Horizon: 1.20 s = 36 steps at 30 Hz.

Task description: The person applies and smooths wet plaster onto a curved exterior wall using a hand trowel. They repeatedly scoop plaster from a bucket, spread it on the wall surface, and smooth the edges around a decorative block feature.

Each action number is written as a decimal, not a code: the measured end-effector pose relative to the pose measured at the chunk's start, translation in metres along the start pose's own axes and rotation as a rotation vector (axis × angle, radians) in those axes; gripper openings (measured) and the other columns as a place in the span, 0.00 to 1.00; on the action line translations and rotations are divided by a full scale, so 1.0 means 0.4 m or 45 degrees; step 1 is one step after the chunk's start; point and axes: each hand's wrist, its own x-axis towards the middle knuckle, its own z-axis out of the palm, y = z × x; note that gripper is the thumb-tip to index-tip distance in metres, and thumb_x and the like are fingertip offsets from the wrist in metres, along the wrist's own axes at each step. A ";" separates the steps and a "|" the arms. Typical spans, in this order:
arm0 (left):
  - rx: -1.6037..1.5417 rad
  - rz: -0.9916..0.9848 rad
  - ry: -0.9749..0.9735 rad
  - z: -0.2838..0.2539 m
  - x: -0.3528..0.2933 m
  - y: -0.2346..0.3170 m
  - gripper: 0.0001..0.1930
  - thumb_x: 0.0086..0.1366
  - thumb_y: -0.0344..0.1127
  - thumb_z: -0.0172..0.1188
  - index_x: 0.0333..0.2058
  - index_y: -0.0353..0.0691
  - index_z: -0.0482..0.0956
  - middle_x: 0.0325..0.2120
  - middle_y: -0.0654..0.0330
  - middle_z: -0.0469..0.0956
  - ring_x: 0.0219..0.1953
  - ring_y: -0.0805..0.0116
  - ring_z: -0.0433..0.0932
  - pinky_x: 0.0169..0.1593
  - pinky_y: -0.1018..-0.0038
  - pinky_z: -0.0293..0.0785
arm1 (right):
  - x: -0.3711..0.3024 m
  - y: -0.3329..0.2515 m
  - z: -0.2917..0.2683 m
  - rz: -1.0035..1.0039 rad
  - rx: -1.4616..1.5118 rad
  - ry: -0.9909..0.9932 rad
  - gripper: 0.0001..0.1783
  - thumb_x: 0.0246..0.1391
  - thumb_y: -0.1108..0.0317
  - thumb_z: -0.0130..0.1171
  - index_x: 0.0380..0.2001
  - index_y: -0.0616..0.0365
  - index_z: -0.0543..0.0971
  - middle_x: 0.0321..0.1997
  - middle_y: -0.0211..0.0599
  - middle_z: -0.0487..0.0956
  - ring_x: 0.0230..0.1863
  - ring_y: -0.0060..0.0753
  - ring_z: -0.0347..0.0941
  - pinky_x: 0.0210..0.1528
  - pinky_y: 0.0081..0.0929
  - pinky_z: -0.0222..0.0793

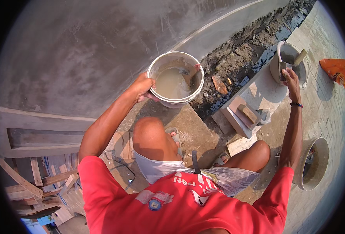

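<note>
Gripping bucket (172, 63) and plate (282, 67), left hand (144, 86) and right hand (292, 80) span concrete (198, 130) beside wall (83, 58).

Round bucket (173, 103): pale plastic, smooth rim, residue-smeared wall. Grey liquid (168, 84) within: smooth, faintly glossy. Second bucket (274, 71), at the upper end of the slab (260, 86): plastic, matt, cement-stained; slab itself concrete-like, dusty. Flat dark piece (283, 70): matt, material unclear. Float-like board (239, 105), at the slab's lower end: matt face, wooden-looking grip. Bag (336, 71), near the paving's right edge: orange plastic, creased, glossy. Wall (83, 50): cement render, smooth, patchy matt. Soil (235, 54): rough, clodded. Shirt (110, 199): red cloth, matt. Timber offcuts (35, 171): bare, rough-looking wood.
</note>
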 end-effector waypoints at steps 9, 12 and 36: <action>-0.102 -0.066 0.352 -0.205 -0.030 -0.302 0.30 0.51 0.20 0.45 0.58 0.33 0.64 0.39 0.44 0.76 0.30 0.50 0.82 0.25 0.55 0.85 | 0.076 0.104 0.038 -0.147 -0.239 -0.166 0.14 0.57 0.61 0.60 0.25 0.57 0.71 0.23 0.18 0.63 0.26 0.15 0.57 0.29 0.19 0.53; -0.168 -0.071 0.341 -0.234 -0.015 -0.376 0.29 0.51 0.20 0.46 0.55 0.31 0.66 0.39 0.45 0.76 0.30 0.51 0.82 0.26 0.56 0.85 | 0.075 0.121 0.022 -0.203 -0.442 -0.041 0.12 0.55 0.64 0.61 0.29 0.63 0.75 0.25 0.23 0.69 0.28 0.18 0.63 0.32 0.21 0.60; -0.949 -0.251 0.151 -0.369 -0.122 -0.729 0.34 0.72 0.54 0.47 0.63 0.32 0.59 0.60 0.49 0.67 0.57 0.57 0.72 0.59 0.64 0.70 | -0.290 -0.102 0.168 -0.086 -0.073 -0.108 0.19 0.56 0.59 0.61 0.39 0.67 0.75 0.35 0.39 0.76 0.35 0.34 0.73 0.38 0.32 0.71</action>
